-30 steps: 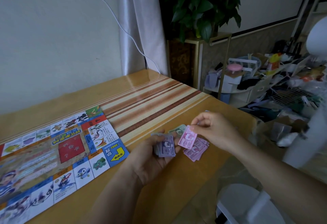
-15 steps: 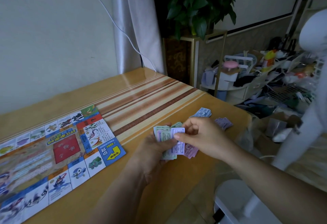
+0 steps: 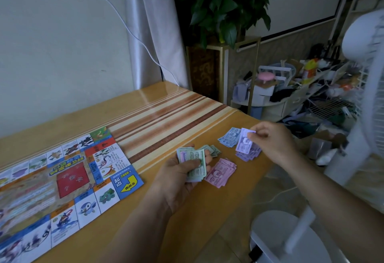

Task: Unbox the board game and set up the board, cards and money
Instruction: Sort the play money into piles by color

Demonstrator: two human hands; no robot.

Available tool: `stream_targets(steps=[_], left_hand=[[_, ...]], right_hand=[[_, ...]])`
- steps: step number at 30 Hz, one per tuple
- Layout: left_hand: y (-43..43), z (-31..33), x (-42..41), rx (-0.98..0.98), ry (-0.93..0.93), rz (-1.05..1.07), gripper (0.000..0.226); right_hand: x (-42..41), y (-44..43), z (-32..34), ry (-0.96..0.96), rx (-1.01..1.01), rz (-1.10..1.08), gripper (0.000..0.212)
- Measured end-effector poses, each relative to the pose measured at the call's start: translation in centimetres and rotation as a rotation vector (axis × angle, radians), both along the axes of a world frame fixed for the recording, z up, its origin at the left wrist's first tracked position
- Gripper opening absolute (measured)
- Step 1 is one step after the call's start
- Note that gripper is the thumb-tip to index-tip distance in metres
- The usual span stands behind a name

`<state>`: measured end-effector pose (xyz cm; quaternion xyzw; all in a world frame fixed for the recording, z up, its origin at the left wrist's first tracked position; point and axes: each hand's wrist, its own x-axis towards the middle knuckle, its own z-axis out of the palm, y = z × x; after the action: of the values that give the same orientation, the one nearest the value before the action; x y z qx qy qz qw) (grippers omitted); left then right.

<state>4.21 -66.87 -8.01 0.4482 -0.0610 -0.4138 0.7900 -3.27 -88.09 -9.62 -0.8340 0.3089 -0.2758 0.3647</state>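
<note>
Head view is showing the left hand (image 3: 176, 176) lying palm-up over the counter (image 3: 166, 117), its grip curling closed around a stack of play money (image 3: 194, 162), with the thumb pressing across a green note on top and the fingers wrapping the far edge. The right hand (image 3: 272, 140) is hovering near the counter's right edge, its grip narrowing to a pinch: thumb and fingertips are squeezing the upper corner of a single purple note (image 3: 245, 141), which is hanging tilted just above the purple pile (image 3: 248, 154). A blue pile (image 3: 229, 137) is sitting just beside that, farther from the person; a pink pile (image 3: 221, 172) is lying right of the left hand, touching or nearly touching the held stack. A few green notes (image 3: 214, 150) are resting behind the left fingers. The game board (image 3: 62, 179) is lying unfolded and flat on the counter's left part, well apart from the money.
</note>
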Motion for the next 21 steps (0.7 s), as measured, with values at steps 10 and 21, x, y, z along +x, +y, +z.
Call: stream_targets(steps=[10, 21], left_hand=[[-0.6, -0.4, -0.2, 0.129, -0.003, 0.082, 0.022], [-0.1, -0.1, -0.3, 0.178, -0.097, 0.060, 0.018]], right_hand=[[-0.1, -0.8, -1.8, 0.214, -0.357, -0.135, 0.024], [2.8, 6.4, 3.1, 0.187, 0.202, 0.548, 0.013]])
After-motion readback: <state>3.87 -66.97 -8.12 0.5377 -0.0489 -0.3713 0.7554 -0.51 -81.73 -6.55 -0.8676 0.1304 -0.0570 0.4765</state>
